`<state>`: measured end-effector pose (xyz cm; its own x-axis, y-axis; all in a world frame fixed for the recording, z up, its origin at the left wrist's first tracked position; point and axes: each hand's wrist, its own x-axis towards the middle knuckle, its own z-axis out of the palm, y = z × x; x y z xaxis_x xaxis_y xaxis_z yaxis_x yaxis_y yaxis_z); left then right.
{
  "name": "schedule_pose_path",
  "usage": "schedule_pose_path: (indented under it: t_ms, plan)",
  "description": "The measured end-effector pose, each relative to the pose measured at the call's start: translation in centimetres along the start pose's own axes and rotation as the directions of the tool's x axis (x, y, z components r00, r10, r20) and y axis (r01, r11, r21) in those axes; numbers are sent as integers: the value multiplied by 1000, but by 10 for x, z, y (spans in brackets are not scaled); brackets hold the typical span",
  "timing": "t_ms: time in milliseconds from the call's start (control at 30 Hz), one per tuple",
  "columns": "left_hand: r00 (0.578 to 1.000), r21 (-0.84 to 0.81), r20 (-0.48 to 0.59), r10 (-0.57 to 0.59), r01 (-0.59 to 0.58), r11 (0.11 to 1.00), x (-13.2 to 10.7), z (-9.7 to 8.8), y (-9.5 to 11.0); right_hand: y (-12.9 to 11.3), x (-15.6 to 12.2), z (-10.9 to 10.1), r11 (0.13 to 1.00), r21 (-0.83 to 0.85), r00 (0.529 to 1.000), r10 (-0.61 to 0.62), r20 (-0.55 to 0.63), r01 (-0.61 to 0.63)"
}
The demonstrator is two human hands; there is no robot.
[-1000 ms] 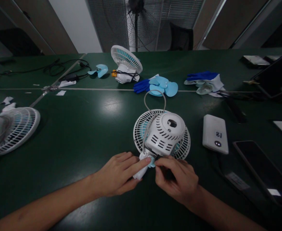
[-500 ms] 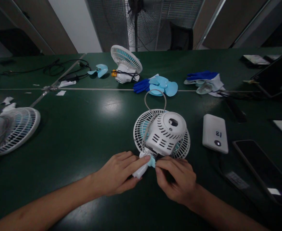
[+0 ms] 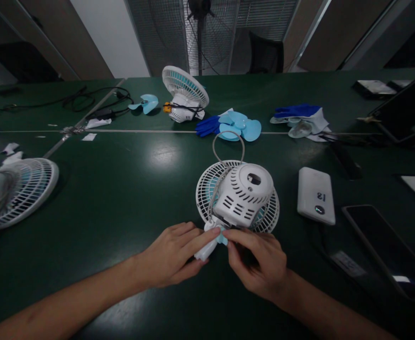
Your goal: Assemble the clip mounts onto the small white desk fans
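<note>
A small white fan (image 3: 241, 193) lies face down on the green table, its slotted motor housing upward and its grille under it. A grey cord loops up from its back. At the near end, my left hand (image 3: 179, 255) is closed around the white clamp base (image 3: 206, 248), fingers over its top. My right hand (image 3: 259, 262) pinches at a light-blue knob (image 3: 222, 237) on that base, with thumb and index finger at its right side. The fingertips hide part of the knob.
Right of the fan lie a white power bank (image 3: 315, 194) and a phone (image 3: 384, 250). Behind it are light-blue fan blades (image 3: 241, 125), blue gloves (image 3: 296, 112) and another fan (image 3: 185, 94). A further fan (image 3: 33, 191) lies at the left edge.
My right hand's index finger has shifted slightly left, further over the light-blue knob. My left hand and the fan stay almost in place.
</note>
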<state>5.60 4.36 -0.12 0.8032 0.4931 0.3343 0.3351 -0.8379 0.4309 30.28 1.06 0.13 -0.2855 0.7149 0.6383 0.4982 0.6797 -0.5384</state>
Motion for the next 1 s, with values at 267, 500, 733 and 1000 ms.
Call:
schedule_pose_path:
  t_ms: [267,500,733,1000]
  plan:
    - [1000,-21,-2,2,-2,1000,-1,1,-1,-1,3,0,1000,6,1000,-6,-20,7]
    - [1000,-13,11,-3,3,1000,-2,2,-1,-1,4,0,1000,25,999,-2,-45,3]
    - [1000,-15,-2,10,-10,1000,-1,0,-1,0,3,0,999,30,999,15,-46,-13]
    - [1000,0,9,0,0,1000,0,-1,0,0,6,-1,1000,16,999,20,-48,-19]
